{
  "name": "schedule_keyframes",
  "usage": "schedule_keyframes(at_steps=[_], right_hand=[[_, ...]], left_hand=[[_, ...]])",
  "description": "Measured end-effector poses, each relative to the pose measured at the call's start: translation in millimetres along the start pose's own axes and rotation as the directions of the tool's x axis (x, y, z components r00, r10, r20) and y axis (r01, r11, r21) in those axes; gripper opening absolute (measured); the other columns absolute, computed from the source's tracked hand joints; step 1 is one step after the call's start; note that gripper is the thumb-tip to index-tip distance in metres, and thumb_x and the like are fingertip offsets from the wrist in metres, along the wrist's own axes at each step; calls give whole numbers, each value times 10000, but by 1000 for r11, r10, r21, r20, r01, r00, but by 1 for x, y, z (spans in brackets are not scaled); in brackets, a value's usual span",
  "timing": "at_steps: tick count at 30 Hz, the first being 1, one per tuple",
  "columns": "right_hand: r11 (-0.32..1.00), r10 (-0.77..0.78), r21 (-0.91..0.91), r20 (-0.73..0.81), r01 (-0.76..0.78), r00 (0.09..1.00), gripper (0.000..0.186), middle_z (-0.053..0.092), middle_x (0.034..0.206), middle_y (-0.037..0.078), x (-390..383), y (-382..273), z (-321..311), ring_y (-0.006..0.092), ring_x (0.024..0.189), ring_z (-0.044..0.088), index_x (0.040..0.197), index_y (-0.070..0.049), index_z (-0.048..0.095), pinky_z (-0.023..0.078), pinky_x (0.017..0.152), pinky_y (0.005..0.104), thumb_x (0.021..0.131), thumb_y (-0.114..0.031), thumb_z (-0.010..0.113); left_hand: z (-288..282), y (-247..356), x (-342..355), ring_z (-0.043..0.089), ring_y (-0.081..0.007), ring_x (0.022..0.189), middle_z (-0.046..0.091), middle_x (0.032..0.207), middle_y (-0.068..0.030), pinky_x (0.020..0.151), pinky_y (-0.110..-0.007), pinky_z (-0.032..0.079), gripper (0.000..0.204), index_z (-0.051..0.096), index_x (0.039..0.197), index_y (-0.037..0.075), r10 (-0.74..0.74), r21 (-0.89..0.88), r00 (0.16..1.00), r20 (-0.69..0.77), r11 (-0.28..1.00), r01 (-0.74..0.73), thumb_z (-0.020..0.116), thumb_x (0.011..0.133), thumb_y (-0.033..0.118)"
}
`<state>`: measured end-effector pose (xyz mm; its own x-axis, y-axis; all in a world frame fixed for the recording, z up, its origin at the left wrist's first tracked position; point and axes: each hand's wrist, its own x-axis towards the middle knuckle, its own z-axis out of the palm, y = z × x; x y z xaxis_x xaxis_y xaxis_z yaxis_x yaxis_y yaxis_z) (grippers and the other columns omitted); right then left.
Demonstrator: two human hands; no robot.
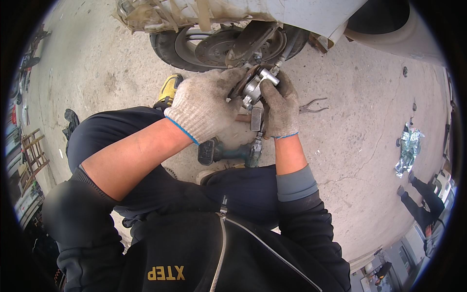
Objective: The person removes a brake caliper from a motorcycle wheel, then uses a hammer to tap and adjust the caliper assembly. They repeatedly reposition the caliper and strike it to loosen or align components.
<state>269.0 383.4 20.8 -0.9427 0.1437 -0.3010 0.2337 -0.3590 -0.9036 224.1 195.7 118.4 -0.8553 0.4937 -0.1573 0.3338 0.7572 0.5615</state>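
My left hand (pixel 204 102), in a pale knitted glove, is closed on the left side of a metal caliper-like part (pixel 254 88) with a silver cylinder. My right hand (pixel 281 107), also gloved, is closed round its right side, thumb on the silver body. The part hangs just below a wheel (pixel 209 47) with a brake disc and a metal strut. On the concrete below my hands lie a hammer (pixel 256 119), its handle partly hidden, and a teal cordless power tool (pixel 226 153). Open pliers (pixel 313 106) lie right of my right hand.
A white, tape-patched vehicle panel (pixel 301 12) overhangs the wheel. My yellow-and-black shoe (pixel 170 88) is left of my hands. A crumpled foil sheet (pixel 408 146) lies at the right, near another person's dark legs (pixel 418 204). A wooden rack (pixel 34 151) and clutter line the left edge.
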Motion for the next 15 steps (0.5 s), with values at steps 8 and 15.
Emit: schedule_keyframes(at_steps=[8,15], right_hand=[[1000,4,-7,-2,-4,1000,414,681,1354,152,0,-1,0,241,1223,682,1459,59,568,558,1086,399,1057,-34,600],[998,-4,-67,14,5,1000,402,683,1347,148,1,-1,-2,236,1221,681,1445,57,579,560,1081,396,1052,-28,592]], left_hand=[[2,-3,-1,757,-375,1038,775,1140,-195,886,-438,612,529,694,1383,38,30,6,998,-46,1000,-30,805,896,210],[2,-1,-1,751,-375,1055,773,1148,-200,906,-446,606,495,699,1380,44,-9,-17,1000,-20,1000,8,761,912,191]])
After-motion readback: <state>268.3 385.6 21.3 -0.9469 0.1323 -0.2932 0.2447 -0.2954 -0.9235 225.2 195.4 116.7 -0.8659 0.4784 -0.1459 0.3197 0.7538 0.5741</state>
